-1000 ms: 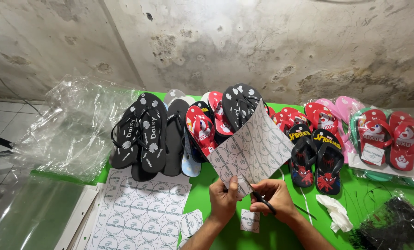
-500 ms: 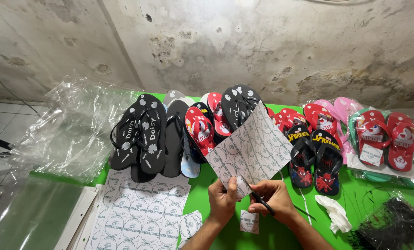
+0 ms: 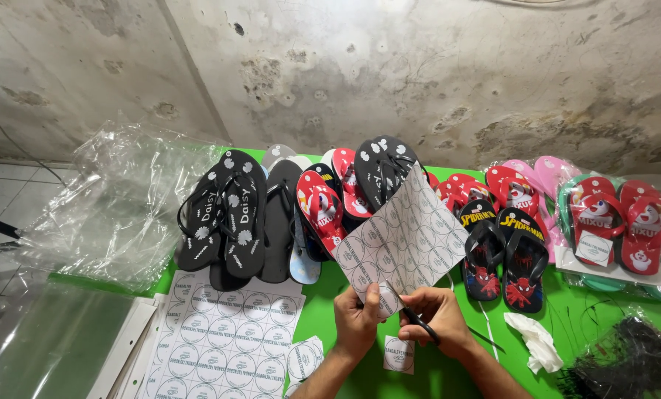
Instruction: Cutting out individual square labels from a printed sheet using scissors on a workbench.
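My left hand (image 3: 357, 324) pinches the lower corner of a white sheet of round stickers (image 3: 404, 240), which stands up tilted over the green table (image 3: 323, 310). My right hand (image 3: 437, 319) grips black scissors (image 3: 418, 322) whose blades meet the sheet's lower edge beside my left thumb. A cut-off square sticker (image 3: 399, 354) lies on the table under my hands. Two more cut stickers (image 3: 305, 359) lie to the left of it.
A stack of sticker sheets (image 3: 223, 340) lies at the front left. Flip-flops line the back: black pairs (image 3: 227, 214), red ones (image 3: 323, 210), a black-and-red pair (image 3: 504, 255), bagged red pairs (image 3: 618, 222). Clear plastic bags (image 3: 116, 199) lie left; crumpled white paper (image 3: 533, 340) and black strings (image 3: 626, 362) right.
The sticker sheet has shifted slightly up and to the right in my hands, and the scissors have moved along its lower edge. Everything else on the table is unmoved.
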